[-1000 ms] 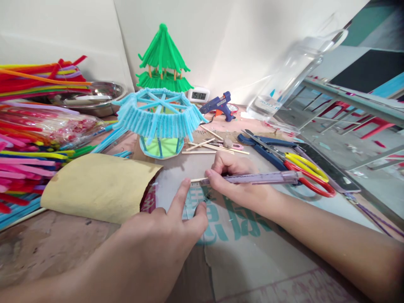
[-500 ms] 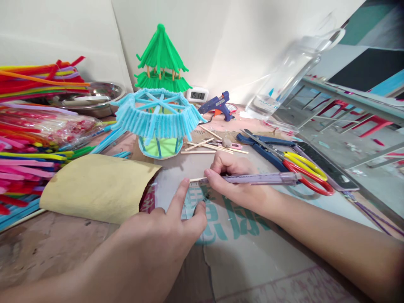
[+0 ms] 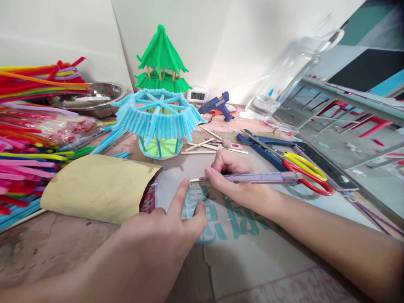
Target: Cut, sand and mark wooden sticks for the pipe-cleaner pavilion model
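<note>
Purple ruler [image 3: 261,178] is gripped in the right hand [image 3: 235,179], low over the cardboard [image 3: 240,252] on the table. Left hand [image 3: 167,233] presses two fingers [image 3: 180,198] down, holding nothing, beside a thin stick [image 3: 195,180].

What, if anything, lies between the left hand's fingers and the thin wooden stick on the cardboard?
Nothing visible does. The left hand rests on bare cardboard, its index finger just short of the wooden stick, whose other end the right hand holds with a purple ruler.
</note>
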Demonstrator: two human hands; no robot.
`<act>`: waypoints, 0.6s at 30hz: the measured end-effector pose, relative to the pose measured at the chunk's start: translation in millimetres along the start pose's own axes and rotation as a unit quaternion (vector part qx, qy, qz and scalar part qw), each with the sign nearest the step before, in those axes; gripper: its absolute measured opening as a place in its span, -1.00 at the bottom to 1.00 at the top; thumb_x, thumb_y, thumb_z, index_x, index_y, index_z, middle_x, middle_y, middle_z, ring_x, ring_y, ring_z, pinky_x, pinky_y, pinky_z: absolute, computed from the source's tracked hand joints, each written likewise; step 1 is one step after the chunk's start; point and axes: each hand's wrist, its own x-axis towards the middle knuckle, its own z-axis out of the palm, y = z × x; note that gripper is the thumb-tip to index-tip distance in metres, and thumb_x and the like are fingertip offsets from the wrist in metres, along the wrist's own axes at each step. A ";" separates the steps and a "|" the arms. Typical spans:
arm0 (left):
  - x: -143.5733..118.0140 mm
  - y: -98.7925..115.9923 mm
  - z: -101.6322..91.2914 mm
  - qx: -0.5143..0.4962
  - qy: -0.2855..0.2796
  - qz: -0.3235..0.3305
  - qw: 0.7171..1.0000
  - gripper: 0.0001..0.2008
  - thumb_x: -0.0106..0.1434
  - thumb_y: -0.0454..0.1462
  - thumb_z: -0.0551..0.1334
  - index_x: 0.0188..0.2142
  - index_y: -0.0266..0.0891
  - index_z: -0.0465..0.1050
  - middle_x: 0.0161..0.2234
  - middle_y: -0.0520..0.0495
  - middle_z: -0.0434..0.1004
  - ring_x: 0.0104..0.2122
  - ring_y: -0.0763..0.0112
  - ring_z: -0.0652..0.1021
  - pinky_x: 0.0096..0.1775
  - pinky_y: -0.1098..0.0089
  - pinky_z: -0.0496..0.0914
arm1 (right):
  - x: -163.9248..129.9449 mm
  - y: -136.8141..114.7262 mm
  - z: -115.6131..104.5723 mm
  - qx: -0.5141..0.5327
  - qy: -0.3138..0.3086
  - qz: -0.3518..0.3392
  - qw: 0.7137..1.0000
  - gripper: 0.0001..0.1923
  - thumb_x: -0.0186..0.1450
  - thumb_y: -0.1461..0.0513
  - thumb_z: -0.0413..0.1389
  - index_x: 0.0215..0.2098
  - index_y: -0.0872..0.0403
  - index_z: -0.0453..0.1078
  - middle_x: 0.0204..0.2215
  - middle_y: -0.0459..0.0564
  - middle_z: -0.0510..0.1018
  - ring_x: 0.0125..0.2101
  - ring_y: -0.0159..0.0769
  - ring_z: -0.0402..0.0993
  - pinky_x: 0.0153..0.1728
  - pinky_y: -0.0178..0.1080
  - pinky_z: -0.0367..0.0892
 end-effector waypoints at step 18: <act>2.4 -0.2 -4.4 0.006 -0.018 0.009 1.000 -0.38 0.21 -0.29 0.21 0.28 -0.10 0.22 0.31 -0.35 0.21 -0.31 0.21 0.65 -0.66 0.47 0.32 | 0.7 0.2 0.1 -0.005 0.002 -0.009 1.000 -0.73 0.35 0.18 0.08 -0.48 0.04 0.16 -0.59 -0.19 0.28 -0.59 -0.45 0.19 -0.58 -0.34 0.11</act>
